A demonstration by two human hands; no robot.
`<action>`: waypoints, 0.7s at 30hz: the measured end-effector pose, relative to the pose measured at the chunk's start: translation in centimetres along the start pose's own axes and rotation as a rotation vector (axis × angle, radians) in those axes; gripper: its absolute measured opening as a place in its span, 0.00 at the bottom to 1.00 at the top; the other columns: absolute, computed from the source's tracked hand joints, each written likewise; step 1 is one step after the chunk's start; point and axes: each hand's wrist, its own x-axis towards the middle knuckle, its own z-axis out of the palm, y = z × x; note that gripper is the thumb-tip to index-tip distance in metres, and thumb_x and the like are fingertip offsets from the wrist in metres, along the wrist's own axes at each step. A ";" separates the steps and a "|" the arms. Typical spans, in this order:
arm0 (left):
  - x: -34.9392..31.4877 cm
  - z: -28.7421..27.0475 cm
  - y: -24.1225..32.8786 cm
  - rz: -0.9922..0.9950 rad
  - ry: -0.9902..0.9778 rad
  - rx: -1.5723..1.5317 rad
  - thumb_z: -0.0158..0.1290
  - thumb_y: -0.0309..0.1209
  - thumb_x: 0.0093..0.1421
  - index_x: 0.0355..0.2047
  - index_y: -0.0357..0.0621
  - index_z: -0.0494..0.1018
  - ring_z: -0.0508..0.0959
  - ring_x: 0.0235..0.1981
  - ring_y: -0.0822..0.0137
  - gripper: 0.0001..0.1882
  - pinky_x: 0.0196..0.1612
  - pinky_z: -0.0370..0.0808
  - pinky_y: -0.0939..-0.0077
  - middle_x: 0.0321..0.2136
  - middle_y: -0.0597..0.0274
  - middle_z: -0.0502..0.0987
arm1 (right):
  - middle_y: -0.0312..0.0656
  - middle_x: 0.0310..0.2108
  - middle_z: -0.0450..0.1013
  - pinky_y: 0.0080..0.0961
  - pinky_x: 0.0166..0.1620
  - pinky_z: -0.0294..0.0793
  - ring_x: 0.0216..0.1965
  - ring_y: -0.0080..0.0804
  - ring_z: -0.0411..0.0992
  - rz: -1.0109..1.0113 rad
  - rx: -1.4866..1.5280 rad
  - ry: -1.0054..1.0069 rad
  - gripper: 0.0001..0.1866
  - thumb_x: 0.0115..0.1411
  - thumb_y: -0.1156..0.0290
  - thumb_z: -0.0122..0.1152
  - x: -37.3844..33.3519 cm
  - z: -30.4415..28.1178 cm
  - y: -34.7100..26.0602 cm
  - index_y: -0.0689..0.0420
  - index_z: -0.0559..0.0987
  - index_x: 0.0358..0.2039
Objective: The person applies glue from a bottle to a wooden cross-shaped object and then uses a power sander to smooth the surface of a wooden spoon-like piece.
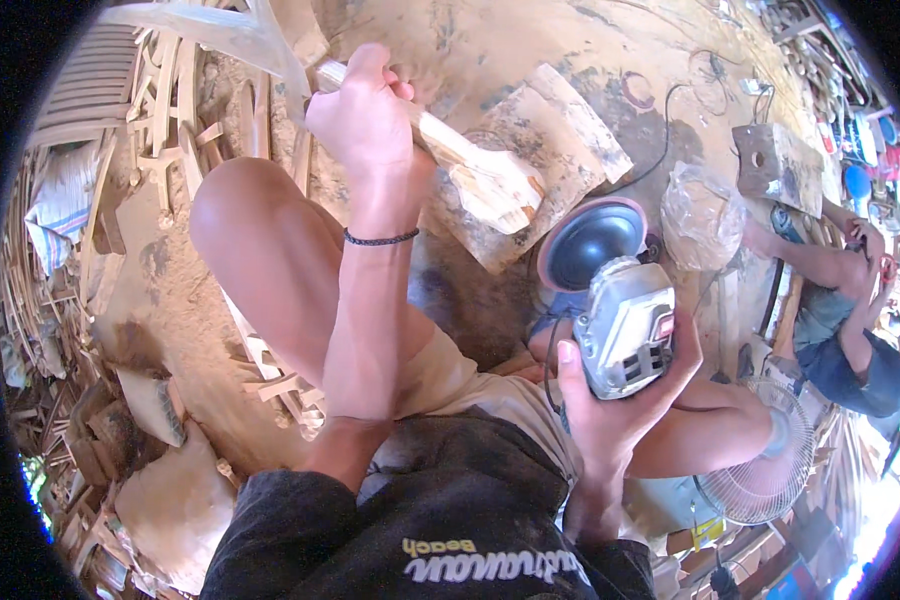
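My left hand (365, 120) is closed round the narrow part of a pale carved wooden piece (490, 185). Its broad, rough end slants down to the right, over a worn flat wooden block (570, 130). A pale curved strip of wood (205, 35), partly blurred, lies beyond that fist; whether it joins the held piece I cannot tell. In my right hand (620, 415) is the silver-grey body of a power sander (625, 320), thumb on one side and fingers on the other. Its round dark disc (592, 248), with a reddish rim, is apart from the wood.
Wood offcuts (175, 130) pile up on the left, near a stuffed sack (175, 505). On the right are a clear plastic bag (703, 215), a block with a hole (780, 165), a fan (755, 455) and another seated person (850, 340). A dark cord (667, 130) crosses the dusty floor.
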 end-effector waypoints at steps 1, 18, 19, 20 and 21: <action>0.1 -0.1 -0.1 0.007 -0.002 0.003 0.57 0.24 0.56 0.20 0.42 0.68 0.65 0.17 0.71 0.10 0.26 0.71 0.72 0.19 0.66 0.65 | 0.52 0.58 0.65 0.41 0.59 0.71 0.57 0.44 0.69 -0.028 -0.001 -0.002 0.54 0.43 0.69 0.83 0.0 0.1 0.1 0.64 0.58 0.65; -0.2 -0.1 0.5 0.051 0.042 0.081 0.54 0.21 0.51 0.20 0.39 0.67 0.66 0.18 0.70 0.07 0.24 0.69 0.73 0.18 0.65 0.66 | 0.59 0.53 0.73 0.38 0.50 0.81 0.48 0.50 0.80 -0.056 0.083 0.029 0.50 0.46 0.67 0.83 1.1 0.6 -0.4 0.64 0.62 0.65; 0.6 -1.0 0.4 0.114 -0.013 0.204 0.53 0.21 0.51 0.20 0.39 0.66 0.66 0.18 0.71 0.07 0.24 0.69 0.73 0.18 0.65 0.66 | 0.58 0.53 0.73 0.38 0.49 0.81 0.47 0.50 0.80 -0.090 0.047 0.022 0.50 0.45 0.66 0.82 1.2 0.4 -0.5 0.63 0.63 0.64; 0.4 -0.9 0.4 0.111 -0.024 0.200 0.53 0.21 0.52 0.20 0.40 0.66 0.65 0.17 0.71 0.08 0.25 0.69 0.73 0.18 0.66 0.65 | 0.58 0.53 0.73 0.38 0.49 0.82 0.47 0.50 0.80 -0.094 0.066 -0.005 0.50 0.45 0.66 0.82 1.4 0.2 -0.8 0.63 0.63 0.64; 0.2 -0.8 0.5 0.108 -0.033 0.197 0.53 0.20 0.52 0.20 0.41 0.65 0.65 0.17 0.72 0.09 0.25 0.69 0.73 0.18 0.66 0.65 | 0.57 0.53 0.73 0.38 0.49 0.82 0.47 0.50 0.80 -0.099 0.084 -0.031 0.50 0.45 0.66 0.82 1.7 0.2 -1.2 0.63 0.63 0.64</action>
